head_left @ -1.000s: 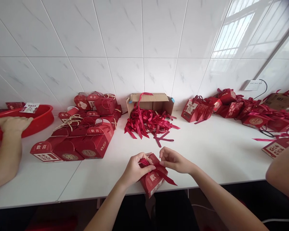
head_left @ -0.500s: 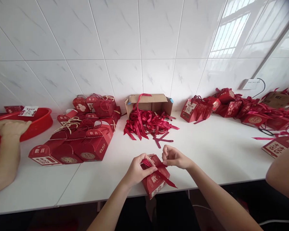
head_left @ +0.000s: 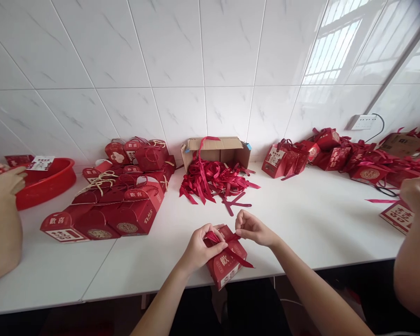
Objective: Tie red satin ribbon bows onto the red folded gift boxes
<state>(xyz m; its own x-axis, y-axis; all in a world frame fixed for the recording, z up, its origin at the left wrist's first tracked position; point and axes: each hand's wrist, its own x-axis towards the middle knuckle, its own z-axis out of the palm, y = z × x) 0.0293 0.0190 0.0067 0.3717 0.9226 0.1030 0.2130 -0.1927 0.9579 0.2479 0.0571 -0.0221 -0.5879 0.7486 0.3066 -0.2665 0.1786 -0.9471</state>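
Note:
A small red gift box [head_left: 225, 265] with gold characters stands at the near edge of the white table [head_left: 301, 224]. A dark red ribbon [head_left: 231, 248] lies across its top, one tail trailing to the right. My left hand [head_left: 200, 246] is closed, pinching a loop of the ribbon on the box's left side. My right hand [head_left: 252, 228] pinches the ribbon's other part just right of the knot, fingers curled.
An open cardboard box [head_left: 215, 149] spills loose red ribbons [head_left: 213, 179] at the back. Stacked red gift boxes [head_left: 122, 191] lie left, more [head_left: 336, 154] along the right. A red basin [head_left: 45, 179] sits far left. Other people's arms [head_left: 0, 214] show at both edges [head_left: 416, 233].
My hands drew slightly apart on the ribbon, and the box shifted a little. The person at left pulled a hand back from the basin. The arm at right rose into view.

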